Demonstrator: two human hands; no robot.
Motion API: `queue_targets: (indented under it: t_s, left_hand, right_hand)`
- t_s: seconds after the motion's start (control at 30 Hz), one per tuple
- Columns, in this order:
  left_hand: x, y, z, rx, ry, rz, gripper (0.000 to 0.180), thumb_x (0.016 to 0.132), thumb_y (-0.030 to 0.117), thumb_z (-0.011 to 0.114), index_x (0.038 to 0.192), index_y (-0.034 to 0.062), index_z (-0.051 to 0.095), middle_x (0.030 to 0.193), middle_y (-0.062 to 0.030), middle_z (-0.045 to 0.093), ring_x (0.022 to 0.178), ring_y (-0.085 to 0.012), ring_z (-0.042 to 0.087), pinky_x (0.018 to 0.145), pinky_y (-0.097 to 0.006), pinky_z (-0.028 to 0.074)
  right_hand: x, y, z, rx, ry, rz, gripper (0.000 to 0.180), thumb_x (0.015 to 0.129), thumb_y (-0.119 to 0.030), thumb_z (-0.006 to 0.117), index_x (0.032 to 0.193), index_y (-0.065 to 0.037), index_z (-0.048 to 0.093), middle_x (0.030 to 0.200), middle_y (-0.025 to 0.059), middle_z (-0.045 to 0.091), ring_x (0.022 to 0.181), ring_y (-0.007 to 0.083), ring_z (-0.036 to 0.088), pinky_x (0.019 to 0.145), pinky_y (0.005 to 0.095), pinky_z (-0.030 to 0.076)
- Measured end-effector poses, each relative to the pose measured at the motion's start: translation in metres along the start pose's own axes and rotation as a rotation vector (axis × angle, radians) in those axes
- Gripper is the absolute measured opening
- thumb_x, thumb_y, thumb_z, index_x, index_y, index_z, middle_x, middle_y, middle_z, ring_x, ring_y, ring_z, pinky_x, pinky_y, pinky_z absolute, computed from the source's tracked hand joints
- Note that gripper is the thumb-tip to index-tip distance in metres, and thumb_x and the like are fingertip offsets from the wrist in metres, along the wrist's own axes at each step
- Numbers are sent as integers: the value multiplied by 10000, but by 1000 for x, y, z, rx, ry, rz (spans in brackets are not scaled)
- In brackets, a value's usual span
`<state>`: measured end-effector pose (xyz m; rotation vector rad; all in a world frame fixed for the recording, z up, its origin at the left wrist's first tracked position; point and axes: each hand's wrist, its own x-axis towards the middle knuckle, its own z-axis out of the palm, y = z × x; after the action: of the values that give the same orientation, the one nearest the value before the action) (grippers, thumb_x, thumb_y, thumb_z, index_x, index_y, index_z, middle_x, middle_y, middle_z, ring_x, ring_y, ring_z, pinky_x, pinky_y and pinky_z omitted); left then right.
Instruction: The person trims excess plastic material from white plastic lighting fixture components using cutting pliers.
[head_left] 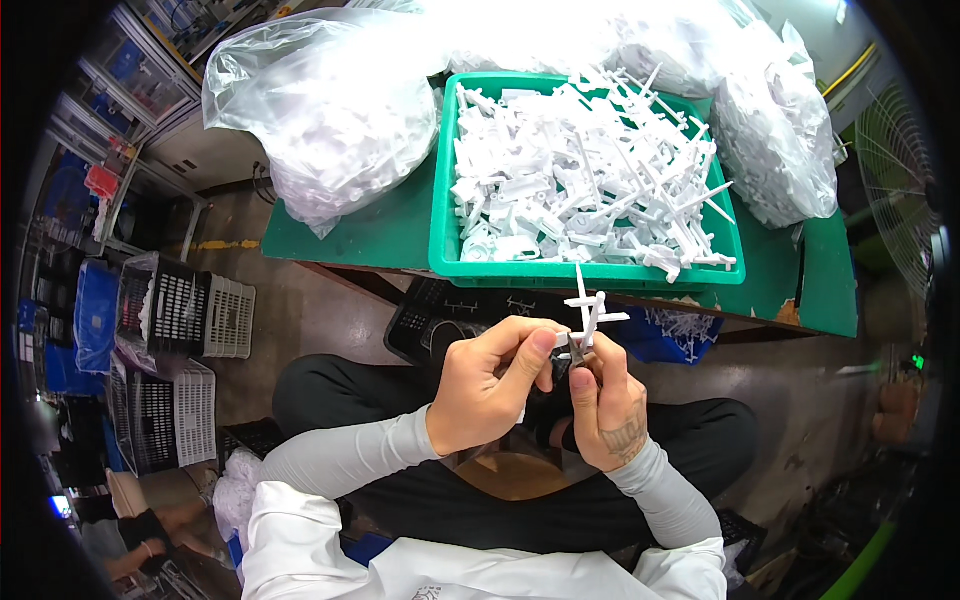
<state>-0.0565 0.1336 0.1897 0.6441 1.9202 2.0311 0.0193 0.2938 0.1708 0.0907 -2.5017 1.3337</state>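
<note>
In front of my chest, just off the table's near edge, a white branched plastic part (592, 318) with thin rods sticking out is held up. My left hand (492, 375) is closed, pinching one end of this part between thumb and fingers. Close beside it, my right hand (612, 412) is closed too, around a small metal tool (580, 352) that touches or nearly touches the part. The fingers cover most of that tool, so its exact kind does not show. Beyond both hands, a green tray (600, 272) holds a heap of similar white plastic parts (560, 180).
The tray rests on a green table (360, 235). Clear bags of white parts stand left (340, 130) and right (775, 150) of it. Beneath are a black crate (410, 325) and a blue bin (690, 345). Stacked crates (230, 315) are at left, a fan (895, 190) at right.
</note>
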Motion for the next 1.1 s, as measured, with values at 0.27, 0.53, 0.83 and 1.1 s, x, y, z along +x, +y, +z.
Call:
queue_targets:
  t_s: [0.27, 0.53, 0.83, 1.1]
  left_hand:
    - [25, 21, -27, 49, 219, 236, 212, 1037, 215, 557, 1018, 18, 632, 677, -31, 634, 457, -41, 481, 417, -197, 356]
    - [198, 149, -184, 646, 708, 799, 307, 1039, 287, 553, 955, 4, 639, 697, -41, 638, 560, -71, 540, 527, -219, 425]
    - [258, 140, -195, 923, 696, 1077, 305, 944, 286, 701, 1090, 19, 732, 952, -106, 754, 871, -137, 714, 794, -253, 544]
    - [248, 86, -96, 843, 142, 538, 239, 974, 235, 612, 1079, 48, 718, 958, -119, 746, 881, -203, 721, 772, -301, 553]
  right_hand:
    - [-9, 12, 1, 36, -125, -119, 209, 1009, -200, 546, 1130, -30, 553, 812, 176, 652, 631, 370, 653, 547, 415, 506]
    - [-21, 39, 8, -565, -836, 345, 617, 1001, -493, 417, 1481, -110, 365, 904, 221, 722, 884, 424, 699, 867, 531, 522]
    - [-18, 43, 11, -417, -834, 299, 549, 1004, -494, 407, 1456, -182, 409, 1013, 213, 718, 961, 413, 689, 904, 522, 511]
    - [-19, 42, 13, -379, -806, 295, 529, 1009, -476, 409, 1444, -175, 417, 1061, 207, 710, 986, 412, 682, 899, 522, 515]
